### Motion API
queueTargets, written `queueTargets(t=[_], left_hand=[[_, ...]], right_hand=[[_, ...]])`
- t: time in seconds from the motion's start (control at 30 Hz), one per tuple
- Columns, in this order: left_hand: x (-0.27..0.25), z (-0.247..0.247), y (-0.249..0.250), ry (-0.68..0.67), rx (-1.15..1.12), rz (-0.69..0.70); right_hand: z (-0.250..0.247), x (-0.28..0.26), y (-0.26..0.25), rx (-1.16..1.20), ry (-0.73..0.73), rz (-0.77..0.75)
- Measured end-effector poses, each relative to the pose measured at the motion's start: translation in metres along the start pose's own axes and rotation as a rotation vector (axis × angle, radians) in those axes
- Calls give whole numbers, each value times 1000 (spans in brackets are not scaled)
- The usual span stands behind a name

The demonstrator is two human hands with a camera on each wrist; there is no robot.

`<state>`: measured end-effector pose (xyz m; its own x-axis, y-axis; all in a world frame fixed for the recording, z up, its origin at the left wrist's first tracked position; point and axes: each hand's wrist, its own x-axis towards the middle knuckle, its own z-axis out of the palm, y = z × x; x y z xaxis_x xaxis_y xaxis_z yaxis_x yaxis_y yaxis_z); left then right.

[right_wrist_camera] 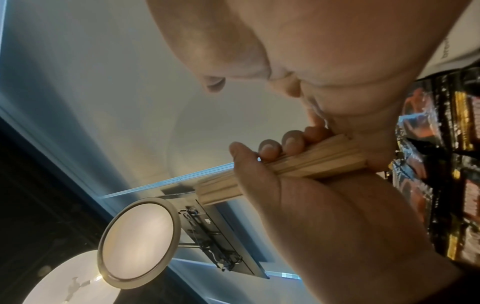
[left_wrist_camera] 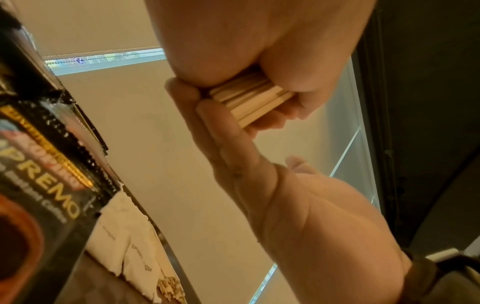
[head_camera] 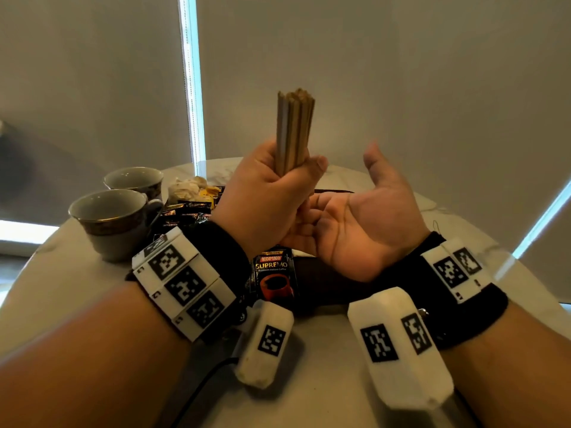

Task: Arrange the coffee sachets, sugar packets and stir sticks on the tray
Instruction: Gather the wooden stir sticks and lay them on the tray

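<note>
Dark tray (head_camera: 333,191) — largely hidden behind both hands, only slivers showing. Stir sticks (head_camera: 293,131) — lower ends buried in the left hand (head_camera: 265,199). Sugar packets (head_camera: 185,188): print too small to read. Coffee sachets (left_wrist_camera: 49,164): blurred, cut off at the frame edge.

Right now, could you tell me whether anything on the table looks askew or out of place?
Mildly, yes. The coffee sachets lie in a loose overlapping heap by the cups, one sachet apart near the wrists. The left hand grips the stir sticks upright, tops slightly uneven; the right hand is open beneath.
</note>
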<state>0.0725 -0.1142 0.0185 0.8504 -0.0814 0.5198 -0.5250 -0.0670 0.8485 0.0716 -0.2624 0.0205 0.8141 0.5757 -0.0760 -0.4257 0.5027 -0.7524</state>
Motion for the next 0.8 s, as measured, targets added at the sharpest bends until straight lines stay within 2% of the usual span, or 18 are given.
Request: queueTargets(t=[0.07, 0.13, 0.17, 0.23, 0.3, 0.37, 0.43, 0.47, 0.67, 0.8], left_hand=[[1, 0, 0, -3, 38, -13], [1, -3, 1, -48, 131, -25], [2, -5, 2, -102, 214, -39], [1, -9, 4, -247, 374, -94], [1, -10, 5, -345, 495, -161], [0, -10, 7, -383, 537, -206], [-1, -8, 10, -413, 555, -233], [-2, -6, 11, -423, 572, -241], [-4, 0, 15, -423, 587, -251], [-6, -1, 15, -418, 601, -270]], right_hand=[[-3, 1, 0, -45, 26, 26], [-3, 1, -4, -196, 115, 5], [-4, 1, -7, -305, 189, -62], [-2, -3, -18, -512, 330, -291], [2, -11, -26, -740, 404, -490], [7, -19, -29, -1059, 443, -566], [11, -23, -23, -1354, 397, -540], [11, -22, -20, -1429, 370, -524], [6, -12, -13, -1426, 417, -637], [4, -11, -10, -1441, 394, -644]])
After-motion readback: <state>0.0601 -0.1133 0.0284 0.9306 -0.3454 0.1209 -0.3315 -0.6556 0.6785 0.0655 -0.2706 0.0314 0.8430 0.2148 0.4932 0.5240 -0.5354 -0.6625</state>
